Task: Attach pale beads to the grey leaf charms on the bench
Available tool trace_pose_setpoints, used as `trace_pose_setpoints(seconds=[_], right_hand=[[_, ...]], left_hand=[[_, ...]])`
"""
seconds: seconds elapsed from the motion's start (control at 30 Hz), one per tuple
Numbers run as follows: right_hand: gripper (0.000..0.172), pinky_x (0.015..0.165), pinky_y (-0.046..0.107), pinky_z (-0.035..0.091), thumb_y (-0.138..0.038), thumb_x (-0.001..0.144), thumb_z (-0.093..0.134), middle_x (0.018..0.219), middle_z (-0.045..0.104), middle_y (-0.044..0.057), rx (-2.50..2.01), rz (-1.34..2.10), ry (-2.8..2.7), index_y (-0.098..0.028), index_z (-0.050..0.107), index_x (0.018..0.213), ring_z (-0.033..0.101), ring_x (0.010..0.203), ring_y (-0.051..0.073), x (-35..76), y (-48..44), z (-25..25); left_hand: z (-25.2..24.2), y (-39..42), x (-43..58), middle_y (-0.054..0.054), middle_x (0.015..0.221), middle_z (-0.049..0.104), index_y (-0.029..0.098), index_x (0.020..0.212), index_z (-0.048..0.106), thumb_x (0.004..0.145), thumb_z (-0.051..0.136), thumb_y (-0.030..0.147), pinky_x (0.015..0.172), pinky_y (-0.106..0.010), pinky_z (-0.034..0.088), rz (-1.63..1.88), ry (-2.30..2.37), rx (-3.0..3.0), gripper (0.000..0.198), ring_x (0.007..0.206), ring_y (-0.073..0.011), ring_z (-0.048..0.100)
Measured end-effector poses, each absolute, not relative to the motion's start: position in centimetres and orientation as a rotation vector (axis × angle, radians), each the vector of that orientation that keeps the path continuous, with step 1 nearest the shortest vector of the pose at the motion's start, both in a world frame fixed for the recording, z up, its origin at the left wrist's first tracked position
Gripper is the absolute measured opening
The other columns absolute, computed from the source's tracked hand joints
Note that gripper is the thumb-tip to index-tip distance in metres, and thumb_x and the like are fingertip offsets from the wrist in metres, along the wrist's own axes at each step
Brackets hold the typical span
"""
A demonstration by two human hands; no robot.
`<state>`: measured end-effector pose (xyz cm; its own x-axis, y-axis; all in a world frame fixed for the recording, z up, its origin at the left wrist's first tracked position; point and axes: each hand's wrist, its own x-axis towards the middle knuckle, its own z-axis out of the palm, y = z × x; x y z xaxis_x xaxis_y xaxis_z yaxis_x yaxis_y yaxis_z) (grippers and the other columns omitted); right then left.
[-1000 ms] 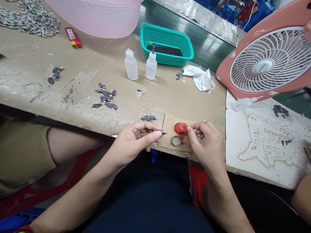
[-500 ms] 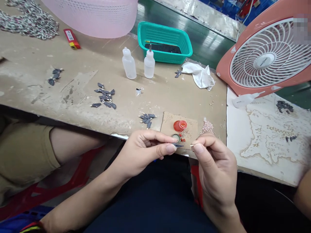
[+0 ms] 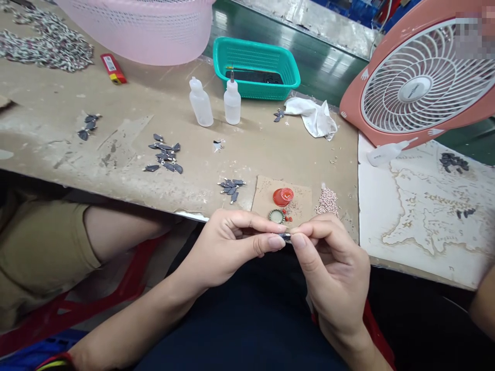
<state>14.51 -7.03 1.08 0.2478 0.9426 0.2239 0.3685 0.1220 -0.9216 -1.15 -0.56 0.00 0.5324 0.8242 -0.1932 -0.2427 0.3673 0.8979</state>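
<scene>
- A small dark metal leaf charm (image 3: 286,237) is pinched by the left hand's (image 3: 230,242) and right hand's (image 3: 332,257) fingertips, mostly hidden, over a worn tan workbench (image 3: 116,178).
- The white label (image 3: 110,63) on a red plastic lighter (image 3: 116,74) cannot be read.

The worn workbench (image 3: 46,116) holds squeeze bottles (image 3: 201,103), a teal basket (image 3: 247,88) and dark leaf charms (image 3: 164,154).

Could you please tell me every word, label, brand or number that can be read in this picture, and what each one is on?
Red and yellow lighter: white label, print too small to read.
Hub of the pink fan: small mark, too blurred to read.
White sheet: brown markings, no legible text.
Nothing else shows readable text.
</scene>
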Motion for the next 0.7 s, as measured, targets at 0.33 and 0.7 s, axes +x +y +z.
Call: trace_pose_setpoints(seconds=[0.33,0.7], right_hand=[[0.01,0.061,0.025,0.043,-0.017,0.089,0.065,0.078,0.059,-0.006,-1.458,0.639,-1.361,-0.026,0.068,0.086,0.053,0.07,0.008,14.58,-7.11,1.03],[0.009,0.058,0.024,0.043,-0.015,0.088,0.066,0.076,0.06,-0.005,-1.478,0.588,-1.409,-0.024,0.067,0.084,0.054,0.068,0.009,14.66,-7.22,0.83]], left_hand=[[-0.11,-0.76,-1.19,0.0,0.071,0.076,0.026,0.083,0.083,0.075,0.08,0.011,0.056,-0.014,0.052,0.775,0.731,0.972,0.017,0.059,-0.0079,0.063],[0.07,-1.06,-0.93,0.0,0.076,0.078,0.026,0.082,0.083,0.075,0.08,0.009,0.062,-0.013,0.055,0.842,0.749,1.069,0.018,0.066,-0.0089,0.069]])
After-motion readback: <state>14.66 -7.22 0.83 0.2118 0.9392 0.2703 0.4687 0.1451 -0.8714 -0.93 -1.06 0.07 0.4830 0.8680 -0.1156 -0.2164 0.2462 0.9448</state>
